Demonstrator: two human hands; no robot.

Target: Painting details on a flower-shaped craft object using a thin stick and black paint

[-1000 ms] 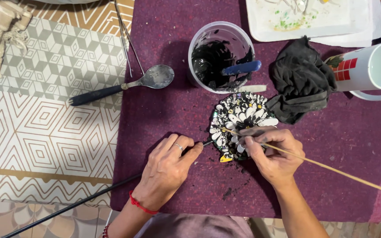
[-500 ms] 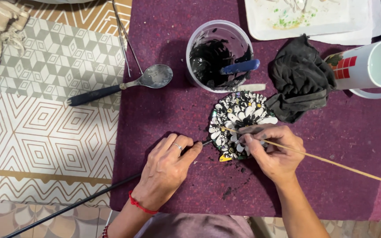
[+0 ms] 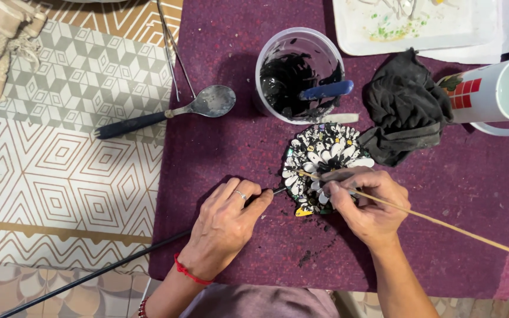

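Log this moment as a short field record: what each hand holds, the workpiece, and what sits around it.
left hand: pinches a thin black rod against the mat
right hand: grips a thin wooden stick, tip on the workpiece
workpiece: round flower mosaic, white petals in dark grout
surface: purple mat
behind workpiece: plastic cup of black paste, black cloth, white mug on its side
left of cup: spoon

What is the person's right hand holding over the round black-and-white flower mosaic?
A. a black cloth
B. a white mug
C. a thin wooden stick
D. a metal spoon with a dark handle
C: the right hand pinches a thin wooden stick whose tip rests on the round black-and-white flower mosaic; the spoon, cloth and mug lie apart, untouched.
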